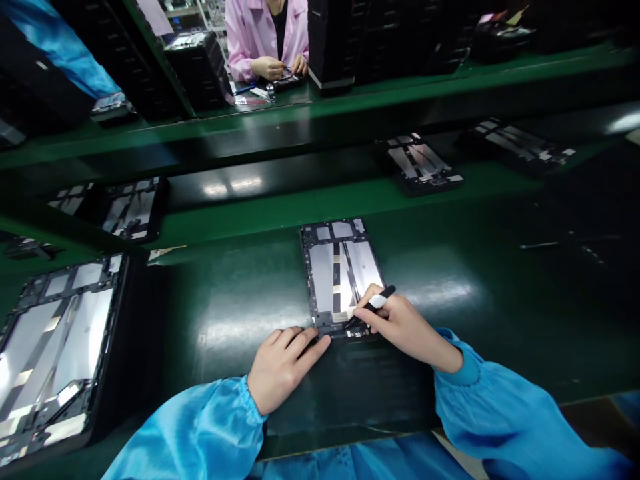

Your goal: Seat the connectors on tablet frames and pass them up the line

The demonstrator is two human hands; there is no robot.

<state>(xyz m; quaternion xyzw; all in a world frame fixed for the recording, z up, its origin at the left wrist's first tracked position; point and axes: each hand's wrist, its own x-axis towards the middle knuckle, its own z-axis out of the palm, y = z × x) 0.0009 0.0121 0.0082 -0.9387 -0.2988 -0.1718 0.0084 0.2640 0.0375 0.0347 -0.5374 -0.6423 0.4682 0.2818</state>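
Note:
An opened tablet housing (323, 270) with silver panels and dark ribbon cables lies on the green bench in front of me. My left hand (285, 367) rests flat at its lower left corner, fingers spread, fingertips touching the edge. Pinched in my right hand (400, 327) is a slim black pen-like tool (385, 294) with a white patch. Its dark tip points down at the lower edge strip of the housing; whether it touches there I cannot tell.
A stack of tablet housings (60, 333) stands at the left. More housings lie on the lower track behind, such as one tablet housing (420, 163). A thin rod (540, 246) is at the right. Across the bench, a person in a pink coat (267, 33) works beside dark stacks (333, 47).

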